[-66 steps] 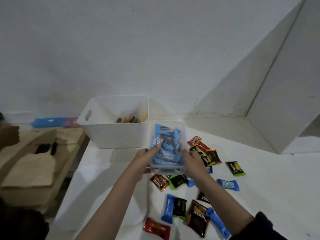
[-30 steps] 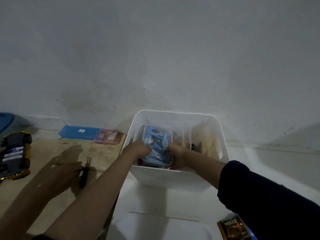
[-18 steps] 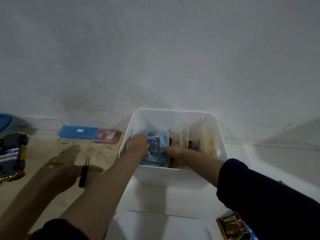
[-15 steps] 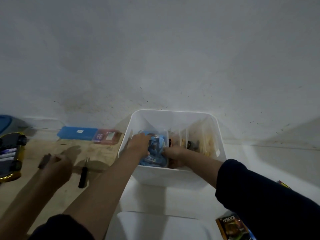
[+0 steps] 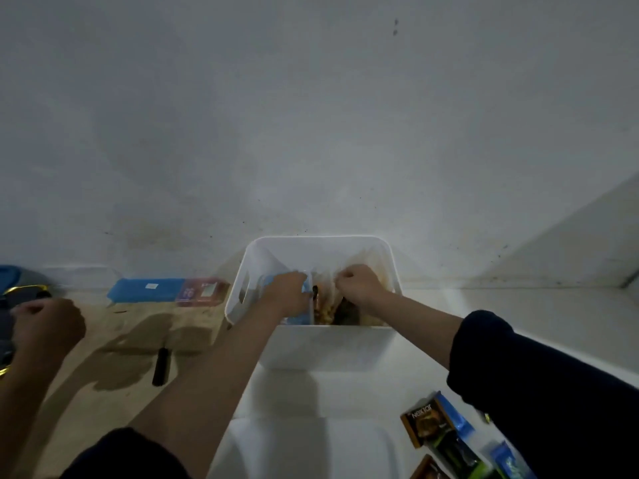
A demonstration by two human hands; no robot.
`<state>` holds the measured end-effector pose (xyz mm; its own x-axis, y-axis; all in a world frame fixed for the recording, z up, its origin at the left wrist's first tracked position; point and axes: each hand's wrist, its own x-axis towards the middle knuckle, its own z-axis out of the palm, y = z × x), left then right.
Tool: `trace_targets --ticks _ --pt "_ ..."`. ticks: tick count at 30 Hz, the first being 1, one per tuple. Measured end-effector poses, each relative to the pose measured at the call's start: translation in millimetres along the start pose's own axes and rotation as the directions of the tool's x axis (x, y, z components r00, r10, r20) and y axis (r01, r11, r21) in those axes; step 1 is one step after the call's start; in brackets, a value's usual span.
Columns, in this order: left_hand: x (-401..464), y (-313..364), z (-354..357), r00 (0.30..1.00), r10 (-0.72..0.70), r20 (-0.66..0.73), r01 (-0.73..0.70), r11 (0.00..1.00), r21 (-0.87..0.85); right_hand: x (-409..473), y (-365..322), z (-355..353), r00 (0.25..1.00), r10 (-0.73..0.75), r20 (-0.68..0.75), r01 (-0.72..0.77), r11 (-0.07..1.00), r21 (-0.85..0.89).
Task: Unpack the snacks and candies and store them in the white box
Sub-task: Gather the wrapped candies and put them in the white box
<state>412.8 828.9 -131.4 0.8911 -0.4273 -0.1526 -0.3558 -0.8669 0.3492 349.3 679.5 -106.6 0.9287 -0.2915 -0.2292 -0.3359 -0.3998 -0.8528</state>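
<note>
Both hands, left [image 5: 288, 292] and right [image 5: 356, 284], curl closed inside the white box [image 5: 321, 344] over blue packets [image 5: 298, 318].

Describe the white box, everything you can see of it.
The white box is an open-topped bin of smooth, plastic-looking material with rounded corners and a handle slot in its left wall. It stands upright on the white table close to the wall. Both hands reach inside: the left hand on a clear container of blue packets, the right hand over brownish snacks.
</note>
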Motion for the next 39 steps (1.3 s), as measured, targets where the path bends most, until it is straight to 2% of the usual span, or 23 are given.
trace_targets --ticks 3,7,9,11,16,19,23,27,31,39 --pt "-30 41 2 0.979 0.144 -0.147 -0.146 0.989 -0.002 -29 6 -32 0.972 -0.153 -0.179 0.134 0.984 -0.115" --pt "-74 87 22 0.887 0.34 -0.314 -0.341 0.939 0.055 -75 42 -76 0.905 -0.308 -0.294 0.204 0.919 -0.337" --pt "-97 107 41 0.858 0.384 -0.341 -0.383 0.921 0.075 -101 74 -93 0.896 -0.315 -0.314 0.158 0.886 -0.436" --pt "-123 126 66 0.854 0.417 -0.31 -0.411 0.907 0.087 -131 111 -107 0.913 -0.249 -0.322 0.061 0.866 -0.496" --pt "-179 158 145 0.92 0.391 -0.041 -0.388 0.92 0.059 -208 211 -126 0.939 -0.083 -0.333 -0.108 0.849 -0.517" --pt "-212 165 190 0.922 0.374 0.104 -0.38 0.924 0.049 -257 265 -121 0.923 0.049 -0.382 -0.24 0.85 -0.47" --pt "-264 165 244 0.9 0.329 0.287 -0.357 0.933 0.049 -307 319 -107 0.892 0.189 -0.411 -0.392 0.777 -0.493" --pt "-308 166 282 0.91 0.281 0.305 -0.339 0.928 0.158 -335 355 -96 0.873 0.291 -0.391 -0.469 0.717 -0.515" --pt "-319 167 311 0.947 0.242 0.212 -0.281 0.943 0.18 -344 378 -93 0.868 0.335 -0.366 -0.491 0.686 -0.537" --pt "-277 203 328 0.987 0.118 0.11 -0.138 0.972 0.189 -313 392 -124 0.943 0.249 -0.223 -0.334 0.701 -0.63"
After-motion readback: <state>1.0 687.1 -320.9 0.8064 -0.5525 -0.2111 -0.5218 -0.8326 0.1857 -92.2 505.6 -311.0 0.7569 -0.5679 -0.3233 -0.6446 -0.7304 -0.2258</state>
